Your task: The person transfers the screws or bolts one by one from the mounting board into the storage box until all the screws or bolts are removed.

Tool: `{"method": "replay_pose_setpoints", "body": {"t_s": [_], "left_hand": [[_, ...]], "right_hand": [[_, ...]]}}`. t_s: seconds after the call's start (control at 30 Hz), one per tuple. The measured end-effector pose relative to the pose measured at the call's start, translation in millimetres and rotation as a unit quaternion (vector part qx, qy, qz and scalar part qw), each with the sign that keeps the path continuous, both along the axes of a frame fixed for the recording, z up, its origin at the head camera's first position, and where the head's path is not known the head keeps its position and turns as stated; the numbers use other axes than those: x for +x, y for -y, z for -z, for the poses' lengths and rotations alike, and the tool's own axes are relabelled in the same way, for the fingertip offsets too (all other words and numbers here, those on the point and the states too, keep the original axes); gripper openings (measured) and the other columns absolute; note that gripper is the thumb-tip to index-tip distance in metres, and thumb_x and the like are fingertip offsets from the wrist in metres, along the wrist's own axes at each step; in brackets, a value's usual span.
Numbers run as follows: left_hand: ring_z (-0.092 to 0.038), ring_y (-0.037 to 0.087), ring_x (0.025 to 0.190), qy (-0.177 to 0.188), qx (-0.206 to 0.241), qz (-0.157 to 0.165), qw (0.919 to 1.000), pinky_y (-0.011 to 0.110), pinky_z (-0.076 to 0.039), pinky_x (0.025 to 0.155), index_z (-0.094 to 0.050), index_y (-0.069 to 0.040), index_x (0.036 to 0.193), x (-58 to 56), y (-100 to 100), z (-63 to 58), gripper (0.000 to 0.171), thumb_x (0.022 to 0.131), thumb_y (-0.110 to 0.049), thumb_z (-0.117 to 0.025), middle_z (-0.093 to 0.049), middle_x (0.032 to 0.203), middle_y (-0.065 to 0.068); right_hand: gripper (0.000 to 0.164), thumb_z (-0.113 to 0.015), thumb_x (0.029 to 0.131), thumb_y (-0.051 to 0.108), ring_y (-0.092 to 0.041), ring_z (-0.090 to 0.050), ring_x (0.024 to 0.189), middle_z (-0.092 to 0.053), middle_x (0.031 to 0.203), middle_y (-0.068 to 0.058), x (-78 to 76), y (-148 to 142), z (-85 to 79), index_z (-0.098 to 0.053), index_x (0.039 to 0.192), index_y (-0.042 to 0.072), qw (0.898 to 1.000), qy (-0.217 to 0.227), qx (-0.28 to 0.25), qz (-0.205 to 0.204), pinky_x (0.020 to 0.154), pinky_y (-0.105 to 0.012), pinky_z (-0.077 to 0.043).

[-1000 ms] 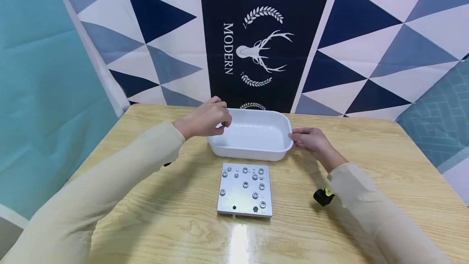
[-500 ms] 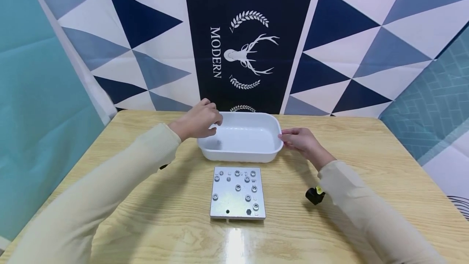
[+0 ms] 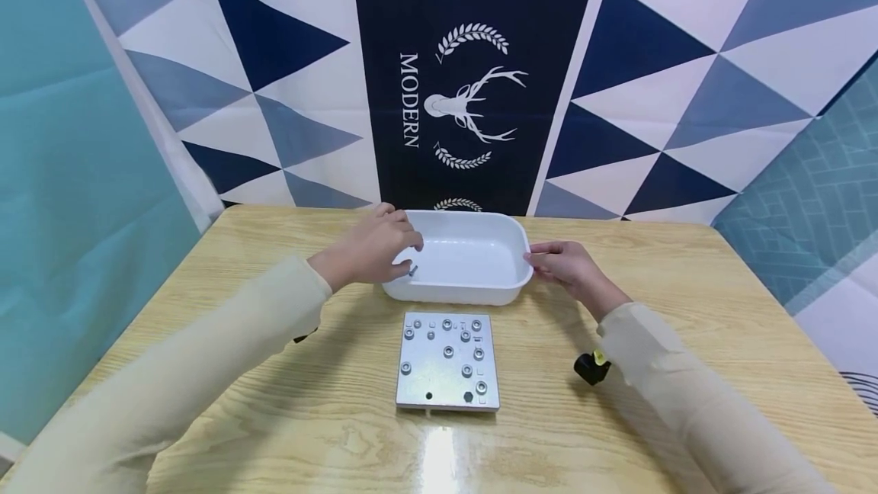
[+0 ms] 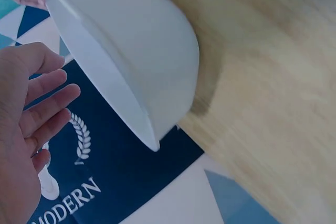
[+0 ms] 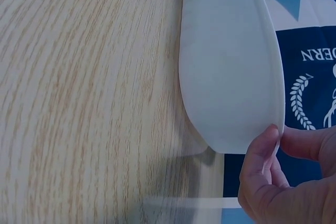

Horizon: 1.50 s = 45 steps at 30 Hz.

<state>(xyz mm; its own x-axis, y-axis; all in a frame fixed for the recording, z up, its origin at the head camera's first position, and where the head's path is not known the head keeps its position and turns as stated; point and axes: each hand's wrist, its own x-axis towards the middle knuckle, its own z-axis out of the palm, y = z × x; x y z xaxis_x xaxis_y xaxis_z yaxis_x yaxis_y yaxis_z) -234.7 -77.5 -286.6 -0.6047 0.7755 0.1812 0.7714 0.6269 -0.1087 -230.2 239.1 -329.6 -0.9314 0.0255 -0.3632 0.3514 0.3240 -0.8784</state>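
A white plastic basin stands toward the back of the table. My left hand is over its left end, thumb and fingers apart. In the left wrist view nothing lies between the fingers of that hand. Just beside the thumb, a small screw shows against the inside of the basin. At the opposite end my right hand pinches the basin's rim, thumb on one side and fingers on the other, as the right wrist view shows.
In front of the basin lies a square metal plate with several socket-head screws and two dark holes. A black and yellow object sits by the right sleeve; another dark thing is mostly hidden under the left sleeve. Patterned cloth hangs behind the table.
My left hand's thumb and fingers have spread from a closer curl, and the hand has come slightly nearer. The small screw now shows in the basin. My right hand keeps its pinch.
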Motion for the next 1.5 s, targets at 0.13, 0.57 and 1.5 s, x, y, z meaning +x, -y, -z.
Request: {"method": "replay_pose_setpoints", "body": {"t_s": [0.13,0.57,1.5], "left_hand": [[-0.058,0.021,0.101,-0.014,0.015,0.01,0.9997,0.041,-0.038,0.1,-0.071,-0.013,0.103,11.2,-1,5.1,0.021,0.084,-0.021,-0.069,-0.074,0.101,0.001],[-0.058,0.018,0.099,-0.04,0.037,0.049,0.9973,0.037,-0.039,0.098,-0.07,-0.017,0.104,32.6,-1,17.6,0.021,0.083,-0.02,-0.07,-0.072,0.101,-0.003],[-0.056,0.014,0.094,-0.076,0.05,0.083,0.9924,0.034,-0.041,0.093,-0.067,-0.017,0.101,69.6,6,52.0,0.02,0.084,-0.027,-0.066,-0.069,0.095,-0.007]], "right_hand": [[0.052,-0.06,0.093,0.014,0.0,-0.06,0.076,-0.051,0.125,-0.014,0.4,0,-0.1,-0.043,0.138,-0.006,1.0,0.003,0.0,0.0,0.094,-0.026,-0.052],[0.055,-0.058,0.094,0.015,0.001,-0.058,0.077,-0.048,0.132,-0.018,4.6,-4,-3.0,-0.04,0.14,-0.008,1.0,0.004,0.002,-0.009,0.097,-0.028,-0.051],[0.054,-0.06,0.094,0.016,0.001,-0.058,0.077,-0.054,0.117,-0.009,0.5,0,-3.0,-0.042,0.139,-0.007,1.0,0.009,-0.005,-0.005,0.093,-0.025,-0.052]]}}
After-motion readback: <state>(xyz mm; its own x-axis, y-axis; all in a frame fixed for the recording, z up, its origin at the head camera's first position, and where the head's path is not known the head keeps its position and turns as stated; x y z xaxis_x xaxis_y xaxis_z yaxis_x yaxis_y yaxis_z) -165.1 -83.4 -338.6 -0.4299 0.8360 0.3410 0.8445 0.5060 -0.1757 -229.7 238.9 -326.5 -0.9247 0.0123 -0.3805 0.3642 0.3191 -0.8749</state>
